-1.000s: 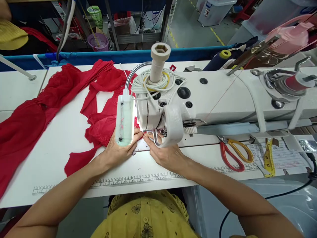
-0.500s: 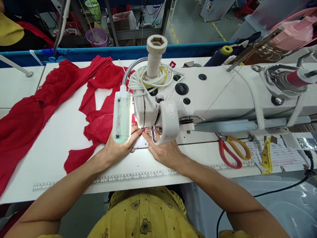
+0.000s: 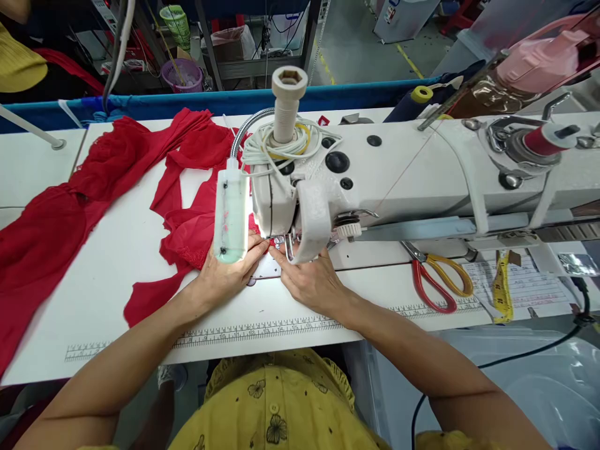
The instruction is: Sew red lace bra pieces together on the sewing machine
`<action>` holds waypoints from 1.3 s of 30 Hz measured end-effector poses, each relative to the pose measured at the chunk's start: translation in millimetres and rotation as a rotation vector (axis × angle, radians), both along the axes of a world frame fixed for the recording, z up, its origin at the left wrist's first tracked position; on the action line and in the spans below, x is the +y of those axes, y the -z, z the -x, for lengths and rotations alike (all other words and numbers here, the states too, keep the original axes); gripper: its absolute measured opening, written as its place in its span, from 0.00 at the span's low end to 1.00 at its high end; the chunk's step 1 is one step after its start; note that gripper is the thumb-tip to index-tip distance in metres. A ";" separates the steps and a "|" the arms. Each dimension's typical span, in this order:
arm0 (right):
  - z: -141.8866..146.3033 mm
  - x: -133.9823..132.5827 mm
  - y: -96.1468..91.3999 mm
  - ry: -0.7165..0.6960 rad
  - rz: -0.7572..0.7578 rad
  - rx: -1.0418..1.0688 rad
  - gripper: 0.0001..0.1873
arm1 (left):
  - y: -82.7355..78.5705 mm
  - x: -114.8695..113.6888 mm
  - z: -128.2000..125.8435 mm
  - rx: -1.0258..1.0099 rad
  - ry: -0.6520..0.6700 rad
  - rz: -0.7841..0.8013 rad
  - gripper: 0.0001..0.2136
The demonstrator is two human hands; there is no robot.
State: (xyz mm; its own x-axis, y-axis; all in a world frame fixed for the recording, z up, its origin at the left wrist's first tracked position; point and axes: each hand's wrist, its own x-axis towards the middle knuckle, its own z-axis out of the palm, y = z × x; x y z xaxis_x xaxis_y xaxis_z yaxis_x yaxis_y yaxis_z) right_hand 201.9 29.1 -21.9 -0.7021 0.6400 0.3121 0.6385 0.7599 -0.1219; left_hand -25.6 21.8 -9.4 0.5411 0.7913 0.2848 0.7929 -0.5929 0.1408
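A white sewing machine (image 3: 398, 169) stands across the table (image 3: 107, 275). Red sheer fabric (image 3: 187, 231) lies to its left and runs under the needle area (image 3: 281, 240). My left hand (image 3: 229, 272) rests flat on the fabric's edge, fingers stretched toward the presser foot, partly hidden by the machine's lamp (image 3: 230, 215). My right hand (image 3: 309, 281) lies just right of the needle, fingertips pressed on the fabric at the foot; the machine's guard covers part of its fingers.
Red-and-yellow-handled scissors (image 3: 434, 281) and a yellow tape measure (image 3: 502, 287) lie on the table to the right. More red fabric (image 3: 42, 244) spreads to the far left. A ruler strip (image 3: 262, 328) runs along the table's front edge. Bins stand behind the table.
Both hands stay at the needle, holding the red fabric. The view has shifted slightly; the hands have barely moved.
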 end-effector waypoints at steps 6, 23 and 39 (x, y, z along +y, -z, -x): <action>0.3 -0.9 -0.1 0.002 0.009 -0.029 0.25 | 3.2 1.3 5.0 -0.056 -0.032 0.078 0.14; -0.3 -0.3 2.3 -0.021 0.005 -0.006 0.26 | -4.6 -5.3 10.5 -0.015 0.060 0.009 0.19; -0.2 0.6 3.0 -0.004 -0.028 0.001 0.25 | -0.7 -7.5 10.9 0.098 0.047 0.037 0.25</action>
State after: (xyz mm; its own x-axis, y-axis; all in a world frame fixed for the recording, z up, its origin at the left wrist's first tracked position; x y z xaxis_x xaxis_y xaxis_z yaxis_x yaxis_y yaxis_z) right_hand 202.2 29.7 -24.9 -0.7047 0.6281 0.3301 0.6351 0.7658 -0.1013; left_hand -36.6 14.3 -8.7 0.6015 0.7735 0.1997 0.7755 -0.6254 0.0862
